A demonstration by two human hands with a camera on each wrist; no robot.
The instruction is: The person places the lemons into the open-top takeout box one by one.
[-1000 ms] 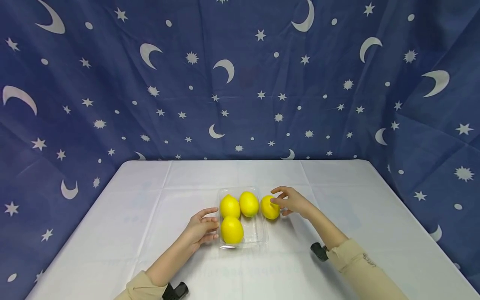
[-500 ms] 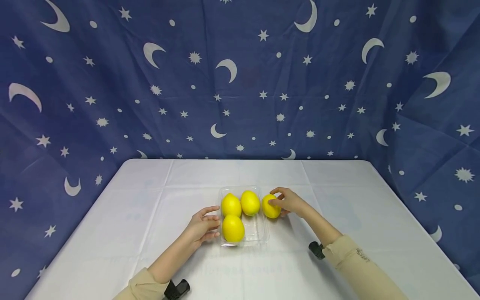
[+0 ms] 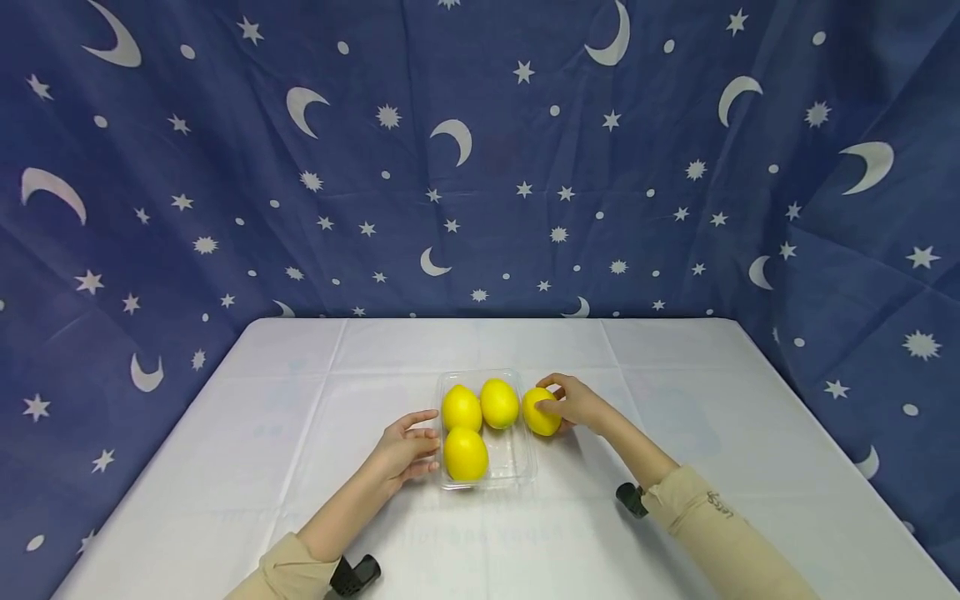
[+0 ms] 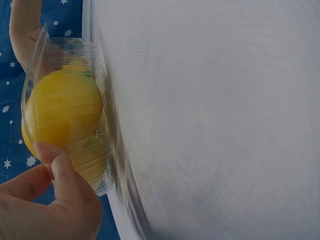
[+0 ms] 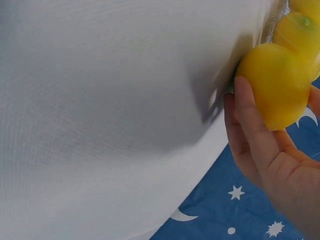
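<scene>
A clear plastic tray [image 3: 512, 458] holds three yellow lemons: one at the back left [image 3: 461, 408], one at the back right [image 3: 499, 404] and one at the front left [image 3: 466, 455]. My left hand [image 3: 405, 450] touches the tray's left side with its fingers spread; in the left wrist view the fingertips lie right at the rim. A further lemon [image 3: 542, 412] is beside the tray's right edge. My right hand [image 3: 577, 404] grips it between thumb and fingers; the right wrist view shows the fingers [image 5: 247, 107] along its side.
A white cloth covers the table [image 3: 337, 375] around the tray. Behind it hangs a dark blue curtain [image 3: 495, 167] printed with moons and stars. Black wrist cameras [image 3: 356, 575] are strapped below both cuffs.
The right hand's fingers have closed in around the outer lemon, which stays beside the tray. The left hand keeps its place at the tray's side.
</scene>
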